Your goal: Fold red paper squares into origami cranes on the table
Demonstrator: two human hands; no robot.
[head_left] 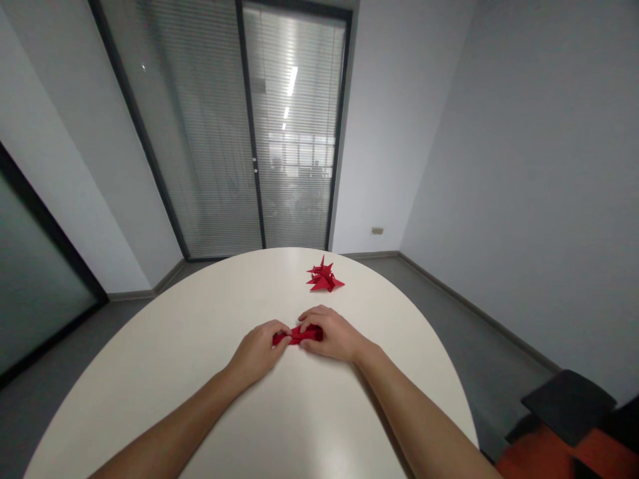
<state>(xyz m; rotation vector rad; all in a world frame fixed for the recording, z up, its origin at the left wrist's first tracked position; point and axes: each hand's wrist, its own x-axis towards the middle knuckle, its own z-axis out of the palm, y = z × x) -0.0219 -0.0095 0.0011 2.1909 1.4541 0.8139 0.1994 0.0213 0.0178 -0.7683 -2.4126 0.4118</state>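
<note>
A piece of folded red paper (297, 334) lies low over the table between my two hands. My left hand (260, 347) pinches its left end between thumb and fingers. Around the right end curl the fingers and thumb of my right hand (333, 332), covering part of the paper. Just beyond my right hand stands a small pile of red origami cranes (324, 277), with pointed wings and tips sticking out; neither hand touches it.
The round cream table (190, 332) fills the lower view. At the lower right is a black and orange chair (569, 406). Past the table's far edge are a glass door with blinds (299, 133), pale walls and a wall socket (377, 231).
</note>
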